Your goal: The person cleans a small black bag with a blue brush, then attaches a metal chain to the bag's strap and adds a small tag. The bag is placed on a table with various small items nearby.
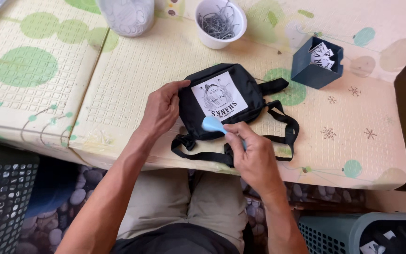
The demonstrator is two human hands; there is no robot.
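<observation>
- Bag (pixel 222 101), frame centre, flat on mat (pixel 132 70); white patch (pixel 219 96) on front.
- Right hand (pixel 254 155) clamped on blue tool (pixel 211 124), tip at patch's lower edge; advise firm, even strokes.
- Left hand (pixel 160 110) closed on bag's left edge; advise holding fabric taut.
- Cup (pixel 221 22), box (pixel 316 62) upper right, apart.

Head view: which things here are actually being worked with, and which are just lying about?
In use:
left hand steadying the black pouch
right hand holding the light blue tool at the pouch's white patch

Lying about:
white cup of wire clips
dark blue box
plastic baskets

Black bag (pixel 231 101) with white printed patch (pixel 218 96); light-blue tool (pixel 211 124).
</observation>
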